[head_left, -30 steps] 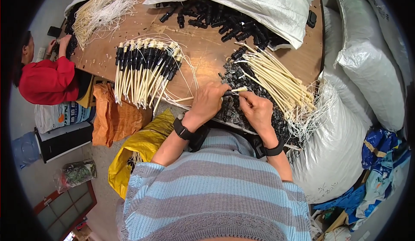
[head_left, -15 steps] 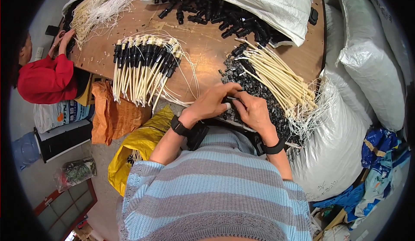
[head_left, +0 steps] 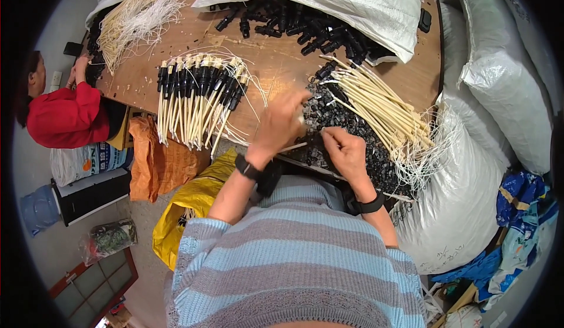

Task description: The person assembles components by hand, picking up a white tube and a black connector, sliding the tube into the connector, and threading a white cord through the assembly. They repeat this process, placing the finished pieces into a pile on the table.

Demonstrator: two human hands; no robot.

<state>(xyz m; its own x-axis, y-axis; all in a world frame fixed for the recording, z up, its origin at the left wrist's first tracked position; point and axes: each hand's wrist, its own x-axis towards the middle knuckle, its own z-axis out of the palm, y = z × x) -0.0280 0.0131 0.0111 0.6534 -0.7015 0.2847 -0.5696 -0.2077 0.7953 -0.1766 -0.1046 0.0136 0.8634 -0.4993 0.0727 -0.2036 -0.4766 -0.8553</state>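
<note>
Cream-coloured tube, slim and smooth, lies at the near edge of the table, just beside the left hand; only a short length shows, the hand hiding part of it. The left hand is blurred (its fingers appear bent), and whether it grips the tube cannot be told. The right hand has thumb and forefinger brought together above a heap of small, glossy black parts; whether anything is pinched between them cannot be told.

To the right of the heap, straight cream rods lie in a sloping bundle, ending nearer the person in tangled white cords. To the left, a row of tubes with ribbed black sleeves rests side by side, thin cords looping from it. Brown, smooth tabletop shows between the groups.

Farther off, a woven white sack overhangs stubby black connectors, covering part of their pile. Bulging white sacks crowd the right side; a crinkled yellow bag and an orange sack stand at the near left. At far left, a co-worker in red sits by the table.
</note>
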